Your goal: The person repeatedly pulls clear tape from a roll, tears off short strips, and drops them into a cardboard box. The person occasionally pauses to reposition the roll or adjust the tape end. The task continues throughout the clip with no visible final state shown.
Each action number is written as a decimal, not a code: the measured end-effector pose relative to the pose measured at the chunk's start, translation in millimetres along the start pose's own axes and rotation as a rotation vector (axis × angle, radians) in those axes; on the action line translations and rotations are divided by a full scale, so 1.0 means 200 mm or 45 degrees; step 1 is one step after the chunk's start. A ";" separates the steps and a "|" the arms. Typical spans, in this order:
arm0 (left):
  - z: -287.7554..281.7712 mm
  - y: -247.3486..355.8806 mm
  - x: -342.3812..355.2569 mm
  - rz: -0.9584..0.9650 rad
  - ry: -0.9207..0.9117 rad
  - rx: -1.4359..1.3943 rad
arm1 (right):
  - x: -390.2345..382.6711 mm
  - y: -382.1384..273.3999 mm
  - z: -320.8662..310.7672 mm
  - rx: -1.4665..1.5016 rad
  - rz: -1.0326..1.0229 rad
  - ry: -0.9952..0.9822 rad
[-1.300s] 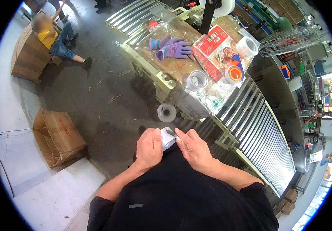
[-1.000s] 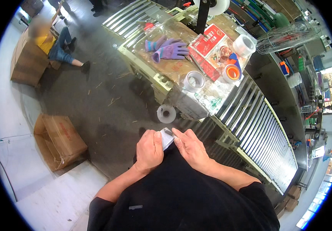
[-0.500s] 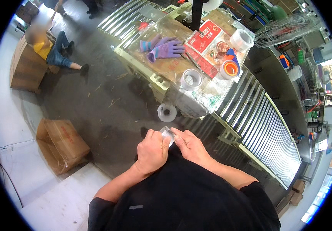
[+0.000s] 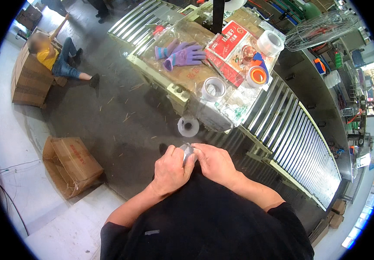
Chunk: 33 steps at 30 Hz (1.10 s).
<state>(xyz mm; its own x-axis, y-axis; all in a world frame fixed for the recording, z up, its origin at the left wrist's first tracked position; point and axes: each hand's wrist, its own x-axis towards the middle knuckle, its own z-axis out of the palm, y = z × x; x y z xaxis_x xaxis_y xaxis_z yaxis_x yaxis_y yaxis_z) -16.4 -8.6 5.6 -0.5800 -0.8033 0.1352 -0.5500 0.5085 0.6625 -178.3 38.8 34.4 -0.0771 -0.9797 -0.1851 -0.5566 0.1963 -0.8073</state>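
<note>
Close to my body, my left hand [image 4: 169, 170] and my right hand [image 4: 215, 162] meet, both closed on one small piece of clear, shiny plastic [image 4: 188, 151]. Its kind is hard to make out, since fingers cover most of it. The thumb of the left hand presses on its near side; the right hand's fingers curl over the other edge. Just beyond the hands, lower than the bench, is a white roll [image 4: 188, 126] with a dark core.
Ahead, a packing bench [image 4: 187, 82] carries purple gloves [image 4: 185, 56], tape rolls [image 4: 214, 89], an orange-and-blue tape dispenser [image 4: 257, 74] and a red-and-white printed sheet [image 4: 230, 40]. A roller conveyor [image 4: 300, 130] runs right. Cardboard box [image 4: 73, 167] lies left; a person [image 4: 50, 56] sits at far left.
My right hand has turned over the plastic and its fingers have curled in more. Less of the plastic shows between my hands now. The view has shifted slightly.
</note>
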 end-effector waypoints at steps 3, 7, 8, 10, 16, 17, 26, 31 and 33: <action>-0.01 0.02 0.00 -0.007 0.013 0.020 | 0.00 0.01 -0.01 0.136 0.040 -0.006; -0.03 0.04 0.01 -0.059 0.026 0.008 | 0.00 0.02 -0.03 0.345 0.137 -0.081; -0.04 0.04 0.01 -0.070 0.031 -0.002 | 0.00 0.04 -0.03 0.403 0.143 -0.087; -0.04 0.02 0.00 -0.067 0.025 -0.014 | 0.00 0.07 -0.03 0.473 0.179 -0.147; -0.08 0.03 0.00 -0.150 -0.014 -0.122 | 0.03 0.14 -0.03 0.560 0.216 -0.259; -0.09 0.04 0.00 -0.171 -0.035 -0.134 | 0.04 0.14 -0.03 0.562 0.210 -0.275; -0.12 0.08 0.04 -0.308 -0.188 -0.238 | 0.06 0.03 -0.30 -0.134 -0.184 -0.550; -0.11 -0.06 0.09 -0.349 -0.091 0.286 | -0.01 0.07 -0.38 -0.430 -0.257 -0.248; -0.16 -0.30 0.06 -0.568 -0.062 -0.027 | 0.04 0.14 -0.46 -0.747 -0.200 -0.089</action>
<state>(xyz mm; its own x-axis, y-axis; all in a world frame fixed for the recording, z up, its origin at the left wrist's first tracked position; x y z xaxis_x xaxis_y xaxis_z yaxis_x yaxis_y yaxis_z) 28.9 -58.2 -8.0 -0.3169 -0.9267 -0.2021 -0.7405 0.1086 0.6632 -270.7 33.1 62.6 0.0863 -0.9862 -0.1413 -0.9211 -0.0250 -0.3885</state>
